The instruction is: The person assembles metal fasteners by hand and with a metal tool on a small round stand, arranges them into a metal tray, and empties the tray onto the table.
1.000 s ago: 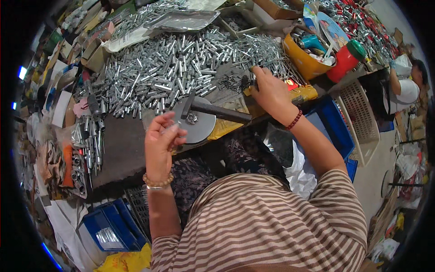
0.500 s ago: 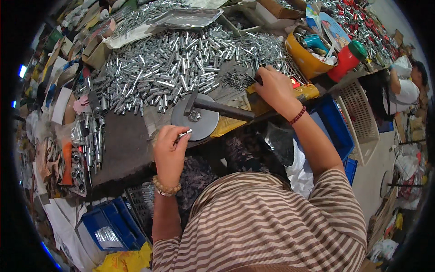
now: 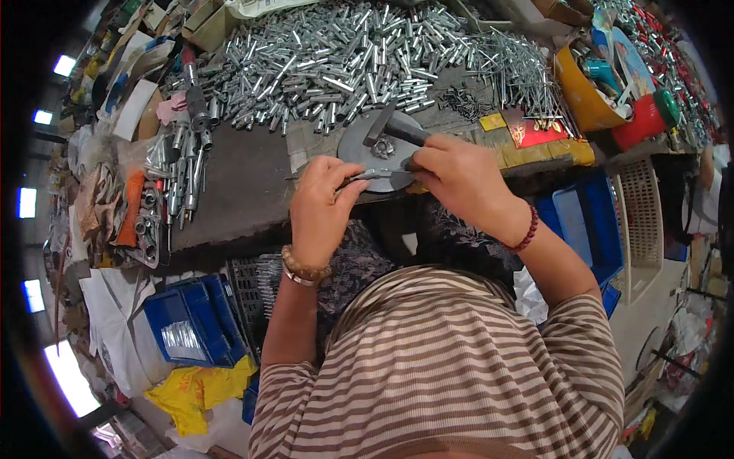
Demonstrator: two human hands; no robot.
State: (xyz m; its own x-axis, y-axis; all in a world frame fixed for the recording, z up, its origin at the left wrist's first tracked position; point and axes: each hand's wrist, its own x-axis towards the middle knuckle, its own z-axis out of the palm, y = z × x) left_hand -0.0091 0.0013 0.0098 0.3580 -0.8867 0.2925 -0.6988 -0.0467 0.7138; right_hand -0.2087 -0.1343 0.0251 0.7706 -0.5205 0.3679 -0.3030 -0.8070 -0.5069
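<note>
My left hand (image 3: 321, 200) pinches a small silver metal tube (image 3: 370, 175) between thumb and fingers, just above the near edge of a round grey metal disc (image 3: 353, 144). From the other side my right hand (image 3: 461, 182) is closed at the fingertips on a thin metal pin (image 3: 401, 172), which points at the tube's end. Whether the pin is inside the tube is too small to tell. A hammer (image 3: 380, 124) rests on the disc, its handle partly behind my right hand. Short dark pins (image 3: 463, 102) lie in a small heap beyond that hand.
A large heap of silver tubes (image 3: 329, 73) covers the bench's far side, with thin rods (image 3: 516, 65) to its right. A yellow container (image 3: 579, 96) and a red jar (image 3: 639, 122) stand at right. Sockets and tools (image 3: 187, 164) crowd the left. Blue bins (image 3: 187, 317) sit below.
My right hand has come from the dark pins back toward the left hand, now holding a thin pin at the tube. The whole view has shifted as my head moved.
</note>
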